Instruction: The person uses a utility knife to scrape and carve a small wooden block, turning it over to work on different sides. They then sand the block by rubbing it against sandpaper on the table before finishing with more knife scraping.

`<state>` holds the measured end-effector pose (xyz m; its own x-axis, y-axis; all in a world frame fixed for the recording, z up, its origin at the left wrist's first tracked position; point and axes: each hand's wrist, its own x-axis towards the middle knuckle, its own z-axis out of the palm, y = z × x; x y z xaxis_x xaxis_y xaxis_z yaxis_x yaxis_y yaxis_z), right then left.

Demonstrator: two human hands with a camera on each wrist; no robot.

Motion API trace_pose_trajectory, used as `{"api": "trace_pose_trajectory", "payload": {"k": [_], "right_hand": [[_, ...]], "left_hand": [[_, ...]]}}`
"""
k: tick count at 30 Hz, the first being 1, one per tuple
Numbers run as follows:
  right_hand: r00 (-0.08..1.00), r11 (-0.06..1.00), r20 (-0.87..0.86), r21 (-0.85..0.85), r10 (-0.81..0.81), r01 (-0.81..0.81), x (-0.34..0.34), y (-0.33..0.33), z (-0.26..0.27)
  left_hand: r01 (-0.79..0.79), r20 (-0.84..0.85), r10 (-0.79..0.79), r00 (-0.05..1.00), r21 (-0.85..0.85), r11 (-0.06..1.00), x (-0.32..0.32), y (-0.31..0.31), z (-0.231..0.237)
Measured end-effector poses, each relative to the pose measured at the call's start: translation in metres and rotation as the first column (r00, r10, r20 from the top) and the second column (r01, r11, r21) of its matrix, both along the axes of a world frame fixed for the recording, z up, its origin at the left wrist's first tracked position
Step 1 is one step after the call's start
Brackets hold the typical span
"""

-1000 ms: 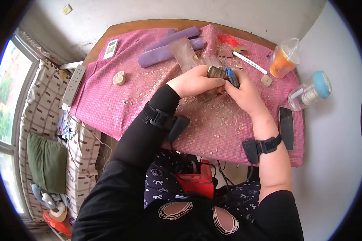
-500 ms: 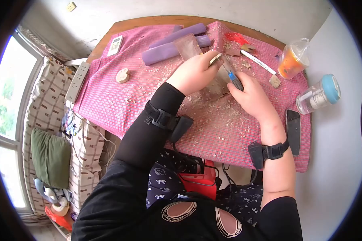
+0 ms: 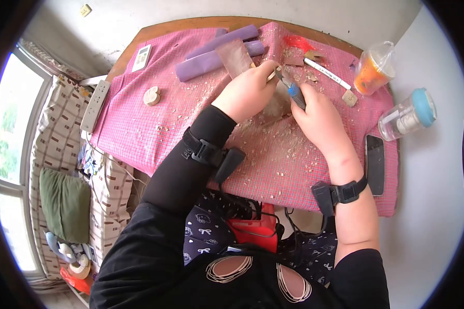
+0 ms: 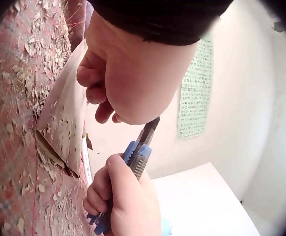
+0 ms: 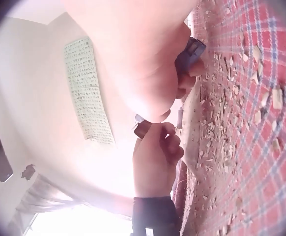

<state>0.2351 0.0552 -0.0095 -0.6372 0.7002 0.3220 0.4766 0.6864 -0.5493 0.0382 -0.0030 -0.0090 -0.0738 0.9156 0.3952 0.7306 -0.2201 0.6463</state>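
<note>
In the head view my left hand (image 3: 248, 91) pinches a small wooden piece (image 3: 272, 75), mostly covered by the fingers. Its brownish side (image 5: 143, 129) shows between thumb and fingers in the right wrist view. My right hand (image 3: 322, 121) grips a blue and black utility knife (image 3: 297, 97). The knife points up and left, its blade (image 4: 148, 130) reaching the left hand's fingertips beside the piece. Both hands are held above a dusty, shaving-covered sheet (image 3: 277, 107) on the pink checked cloth (image 3: 139, 129).
Wood shavings are scattered across the cloth. Behind the hands lie purple rolls (image 3: 201, 67) and a brownish sheet (image 3: 235, 57). A carved wooden piece (image 3: 152, 96) sits left. To the right are a marker (image 3: 327, 73), small block (image 3: 349, 98), drink cup (image 3: 372, 72), jar (image 3: 399, 121) and phone (image 3: 375, 165).
The hands, close together a second ago, drew apart, and the wooden piece turned from its broad brown face to edge-on. Since then the knife has come back up against the piece.
</note>
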Motion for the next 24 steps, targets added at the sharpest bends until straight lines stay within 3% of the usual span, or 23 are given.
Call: {"api": "trace_pose_trajectory", "payload": {"k": [2,5,8,10,14,15,17,18,20,24], "right_hand": [[0.999,0.998,0.026,0.061,-0.029,0.028,0.000,0.001,-0.001],[1.000,0.997,0.014,-0.080,0.015,-0.014,0.000,-0.001,0.001],[0.989,0.987,-0.093,-0.101,0.117,-0.126,0.004,0.005,0.002],[0.951,0.796,-0.267,-0.535,0.158,-0.282,0.009,0.014,-0.003],[0.983,0.639,-0.149,-0.748,0.104,-0.181,0.010,0.013,0.008],[0.984,0.643,-0.147,-0.745,0.105,-0.180,0.009,0.012,0.007],[0.987,0.937,-0.073,-0.312,0.141,-0.157,0.005,0.009,0.002],[0.987,0.936,-0.073,-0.313,0.145,-0.161,0.002,0.006,0.003],[0.998,0.989,0.067,-0.150,0.017,-0.007,0.000,0.000,0.005],[0.982,0.986,0.100,-0.031,-0.159,0.163,0.008,0.016,0.004]], "left_hand": [[-0.038,-0.023,0.038,0.999,-0.004,0.999,0.004,-0.003,0.001],[-0.025,0.032,0.028,0.999,-0.084,0.996,0.009,-0.009,0.005],[-0.040,-0.043,0.043,0.998,0.057,0.998,0.005,-0.003,0.004],[-0.059,-0.118,0.061,0.991,0.020,0.998,0.003,-0.006,0.011],[-0.077,-0.149,0.071,0.986,-0.040,0.996,-0.001,-0.006,0.013],[-0.085,-0.218,0.073,0.973,-0.047,0.995,-0.004,-0.005,0.010],[-0.101,-0.285,0.083,0.955,-0.049,0.994,-0.007,-0.003,0.006],[-0.112,-0.257,0.099,0.961,-0.038,0.993,-0.006,-0.002,0.004],[-0.117,-0.230,0.106,0.967,-0.033,0.993,-0.003,-0.003,0.000],[-0.127,-0.095,0.121,0.988,-0.059,0.990,0.005,-0.002,0.006]]}}
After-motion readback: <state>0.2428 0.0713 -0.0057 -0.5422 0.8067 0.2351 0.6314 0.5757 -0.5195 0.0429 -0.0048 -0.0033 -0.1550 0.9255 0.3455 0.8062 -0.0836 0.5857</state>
